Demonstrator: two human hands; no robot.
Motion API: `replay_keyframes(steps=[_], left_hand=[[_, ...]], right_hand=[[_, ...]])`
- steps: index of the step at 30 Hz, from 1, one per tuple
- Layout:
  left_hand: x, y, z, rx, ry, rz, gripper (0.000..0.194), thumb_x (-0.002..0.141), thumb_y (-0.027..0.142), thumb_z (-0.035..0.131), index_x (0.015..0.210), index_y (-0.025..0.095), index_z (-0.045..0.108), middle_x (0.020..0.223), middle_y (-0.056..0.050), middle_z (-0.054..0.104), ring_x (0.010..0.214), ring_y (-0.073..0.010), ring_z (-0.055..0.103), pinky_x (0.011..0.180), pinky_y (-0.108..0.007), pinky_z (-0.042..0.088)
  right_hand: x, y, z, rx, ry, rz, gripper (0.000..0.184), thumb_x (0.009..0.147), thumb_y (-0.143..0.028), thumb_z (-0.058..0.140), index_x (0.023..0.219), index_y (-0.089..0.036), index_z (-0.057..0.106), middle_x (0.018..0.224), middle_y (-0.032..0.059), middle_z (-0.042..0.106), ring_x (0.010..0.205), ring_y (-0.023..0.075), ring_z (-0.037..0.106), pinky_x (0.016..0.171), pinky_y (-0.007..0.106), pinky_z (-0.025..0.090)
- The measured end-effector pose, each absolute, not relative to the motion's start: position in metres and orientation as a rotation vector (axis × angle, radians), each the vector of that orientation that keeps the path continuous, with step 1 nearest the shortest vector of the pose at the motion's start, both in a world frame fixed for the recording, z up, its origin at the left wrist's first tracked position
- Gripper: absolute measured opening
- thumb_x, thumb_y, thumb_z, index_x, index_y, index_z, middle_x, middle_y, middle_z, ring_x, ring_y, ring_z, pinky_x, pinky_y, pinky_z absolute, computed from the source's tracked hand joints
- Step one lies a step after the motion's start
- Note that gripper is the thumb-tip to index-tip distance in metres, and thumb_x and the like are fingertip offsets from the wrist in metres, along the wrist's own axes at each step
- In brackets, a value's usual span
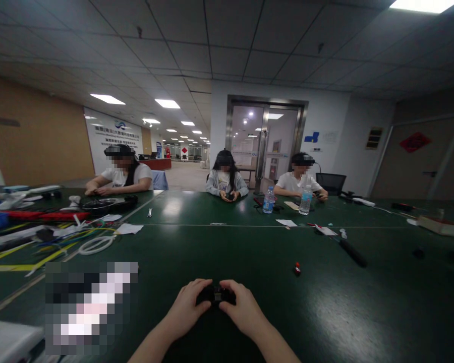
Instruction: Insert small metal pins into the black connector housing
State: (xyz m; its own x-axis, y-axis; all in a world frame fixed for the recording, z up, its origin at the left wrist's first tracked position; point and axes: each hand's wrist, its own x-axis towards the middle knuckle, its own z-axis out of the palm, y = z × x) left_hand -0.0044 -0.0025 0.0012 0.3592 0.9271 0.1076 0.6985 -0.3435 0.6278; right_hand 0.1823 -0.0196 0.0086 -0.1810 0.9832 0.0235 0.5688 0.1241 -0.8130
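Note:
My left hand [187,307] and my right hand [242,308] meet over the near edge of a dark green table [227,252]. Both are curled round a small black part [216,294] held between them; its details are too dark to make out. A tiny red and black piece [297,268] lies on the table a little ahead and to the right of my right hand.
Three people sit along the far side with small items in their hands. Two water bottles [268,200] stand near the far right person. A black rod-like tool [352,253] lies right of centre. Coloured wires, a white coil [96,245] and red tools crowd the left.

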Motion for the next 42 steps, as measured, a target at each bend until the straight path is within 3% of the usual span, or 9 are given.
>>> replay_keyframes(steps=[23, 31, 34, 42], left_hand=[[-0.006, -0.003, -0.002, 2.174, 1.362, 0.675, 0.047, 0.072, 0.026, 0.051, 0.118, 0.022, 0.048, 0.118, -0.005, 0.054, 0.11, -0.0218, 0.046, 0.096, -0.034, 0.032], [-0.005, -0.001, -0.003, 2.194, 1.328, 0.703, 0.044, 0.07, 0.022, 0.053, 0.114, 0.023, 0.052, 0.117, -0.004, 0.055, 0.109, -0.0208, 0.047, 0.096, -0.033, 0.033], [-0.006, 0.0, -0.005, 2.196, 1.315, 0.713, 0.043, 0.07, 0.022, 0.053, 0.113, 0.023, 0.053, 0.116, -0.003, 0.055, 0.108, -0.0203, 0.048, 0.095, -0.032, 0.033], [-0.006, -0.002, -0.002, 2.186, 1.343, 0.684, 0.045, 0.071, 0.025, 0.053, 0.116, 0.024, 0.05, 0.116, -0.003, 0.055, 0.108, -0.0213, 0.048, 0.095, -0.034, 0.032]], right_hand=[[0.179, -0.025, 0.016, -1.41, -1.879, 0.855, 0.023, 0.069, -0.019, 0.058, 0.091, -0.027, 0.062, 0.107, -0.002, 0.055, 0.104, 0.0175, 0.049, 0.088, 0.032, 0.038], [0.178, -0.021, 0.012, -1.396, -1.894, 0.803, 0.026, 0.066, -0.019, 0.061, 0.09, -0.026, 0.064, 0.108, -0.0001, 0.055, 0.105, 0.0192, 0.049, 0.091, 0.033, 0.035], [0.178, -0.023, 0.016, -1.38, -1.908, 0.762, 0.033, 0.064, -0.018, 0.061, 0.096, -0.027, 0.062, 0.105, -0.0004, 0.056, 0.103, 0.0194, 0.049, 0.089, 0.033, 0.037], [0.178, -0.027, 0.022, -1.418, -1.948, 0.783, 0.024, 0.07, -0.019, 0.057, 0.09, -0.028, 0.064, 0.094, -0.0018, 0.058, 0.093, 0.0179, 0.051, 0.08, 0.032, 0.039]])
